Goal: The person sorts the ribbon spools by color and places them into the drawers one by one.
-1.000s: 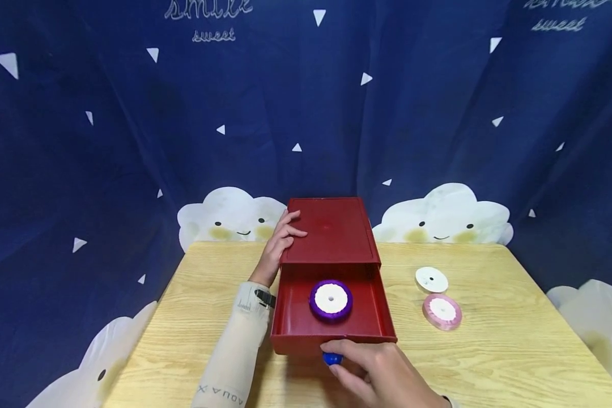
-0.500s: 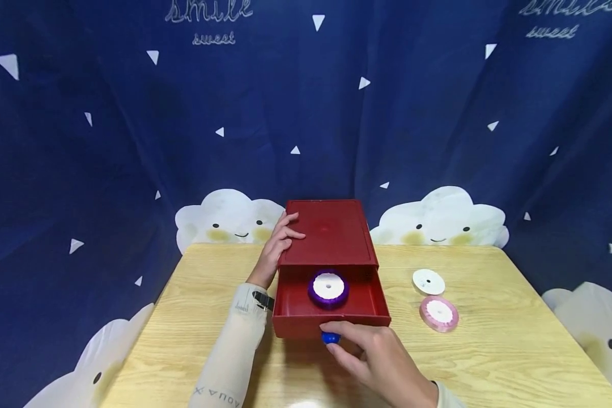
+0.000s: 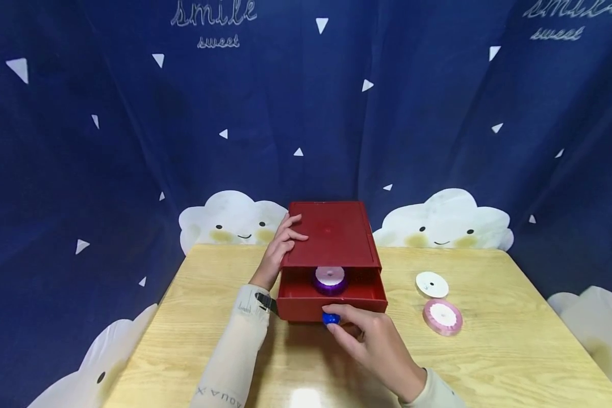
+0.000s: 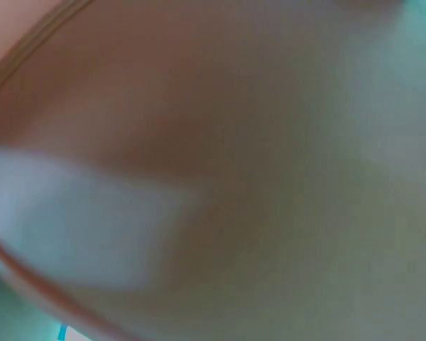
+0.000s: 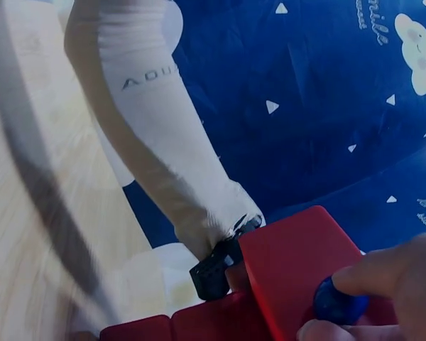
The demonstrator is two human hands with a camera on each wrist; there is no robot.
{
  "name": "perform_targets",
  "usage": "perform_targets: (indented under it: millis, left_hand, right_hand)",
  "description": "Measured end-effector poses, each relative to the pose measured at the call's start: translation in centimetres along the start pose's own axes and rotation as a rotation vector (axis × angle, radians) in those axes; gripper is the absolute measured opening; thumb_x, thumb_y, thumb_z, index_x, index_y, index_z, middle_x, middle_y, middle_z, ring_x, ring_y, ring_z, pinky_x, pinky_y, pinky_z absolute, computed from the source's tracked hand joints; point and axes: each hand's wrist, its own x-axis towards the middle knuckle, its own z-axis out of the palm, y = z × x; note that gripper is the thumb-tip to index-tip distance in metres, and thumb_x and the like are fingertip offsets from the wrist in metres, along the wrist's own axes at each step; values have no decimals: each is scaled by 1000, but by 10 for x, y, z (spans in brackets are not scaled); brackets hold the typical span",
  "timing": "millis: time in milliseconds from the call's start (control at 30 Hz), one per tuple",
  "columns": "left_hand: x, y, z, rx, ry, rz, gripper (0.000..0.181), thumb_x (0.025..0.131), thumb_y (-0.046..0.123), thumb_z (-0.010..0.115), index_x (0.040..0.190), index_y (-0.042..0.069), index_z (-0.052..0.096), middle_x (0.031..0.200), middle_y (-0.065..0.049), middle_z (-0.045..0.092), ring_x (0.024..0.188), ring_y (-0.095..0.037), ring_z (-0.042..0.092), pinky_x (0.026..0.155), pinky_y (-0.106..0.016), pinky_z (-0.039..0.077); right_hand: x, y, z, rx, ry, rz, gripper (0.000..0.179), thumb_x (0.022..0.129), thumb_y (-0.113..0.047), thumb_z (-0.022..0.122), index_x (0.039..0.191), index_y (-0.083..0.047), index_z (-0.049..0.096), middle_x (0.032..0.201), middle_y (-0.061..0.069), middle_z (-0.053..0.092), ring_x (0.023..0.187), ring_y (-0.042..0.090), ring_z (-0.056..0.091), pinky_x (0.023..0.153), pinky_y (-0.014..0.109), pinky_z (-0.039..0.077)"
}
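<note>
A red box [image 3: 331, 232] with a partly pulled-out drawer [image 3: 306, 309] stands at the middle of the table. Inside the drawer lies a purple ribbon spool [image 3: 330, 280], its back edge under the box top. My right hand [image 3: 374, 343] pinches the blue knob [image 3: 330, 318] on the drawer front between thumb and index finger; the right wrist view shows the same knob [image 5: 339, 302] close up. My left hand [image 3: 277, 249] rests on the box's left side, its fingertips over the top edge. The left wrist view is too blurred to make out any object.
To the right of the box, a white spool [image 3: 432, 284] and a pink ribbon spool [image 3: 442, 317] lie on the wooden table [image 3: 489, 351]. Behind the table hangs a dark blue curtain [image 3: 265, 113] with white clouds and triangles.
The drawer has slid inward with my right hand on its knob, carrying the purple spool partly under the box top. My left hand stays on the box.
</note>
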Motion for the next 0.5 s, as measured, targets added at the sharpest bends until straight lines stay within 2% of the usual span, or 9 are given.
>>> perform_targets:
  millis: [200, 333, 500]
  left_hand:
    - [-1, 0, 1, -9, 2, 5, 33, 90, -3, 35, 111, -15, 59, 153, -25, 24, 147, -32, -4, 115, -54, 1]
    - [0, 0, 1, -11, 11, 9, 33, 90, -4, 35, 111, -15, 59, 153, -24, 25, 148, -31, -3, 115, -54, 1]
    - [-1, 0, 1, 8, -4, 19, 34, 90, -3, 35, 111, -15, 59, 153, -25, 25, 147, -33, -3, 115, -53, 1]
  right_hand:
    - [5, 10, 5, 4, 42, -56, 26, 88, -19, 70, 114, -22, 69, 90, -17, 66, 64, -5, 53, 58, 15, 47]
    - [11, 14, 7, 1, 56, -38, 27, 88, -20, 70, 115, -23, 70, 89, -17, 66, 64, -4, 53, 58, 17, 47]
    - [16, 21, 10, -18, 72, -10, 29, 88, -19, 71, 116, -23, 70, 104, -14, 69, 74, -2, 59, 64, 23, 51]
